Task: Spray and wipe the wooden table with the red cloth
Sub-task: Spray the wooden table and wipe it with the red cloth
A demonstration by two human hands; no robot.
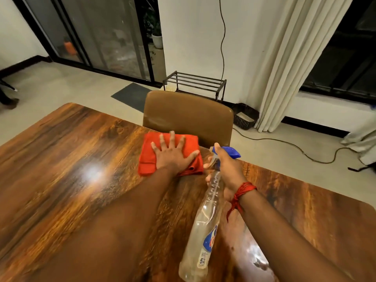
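Nearest, at about five o'clock, the right hand (225, 167) is closed round the neck of a clear spray bottle (203, 226), a finger over the blue trigger head (227, 152); the bottle hangs slantwise, base toward the viewer, and whether it touches the surface I cannot tell; it looks almost empty, with a blue and white label low on its side; a red thread (242, 190) is wound about that wrist. Further out, near twelve o'clock, the left hand (173, 153) lies flat with fingers spread wide, gripping nothing, pressing the red cloth (150, 157) onto the wooden table (71, 169) close to its far edge; the cloth is folded into a thick pad, bright red, one corner turned up at the near right. The top is glossy, dark-grained and glaring at nine o'clock. Beyond the edge stands a brown chair (187, 115) pushed in.

The wiping step seems in hand, the bottle ready for another burst; next the cloth probably wants a firm, flat sweep toward the unwiped span at nine o'clock, keeping the fold from bunching.
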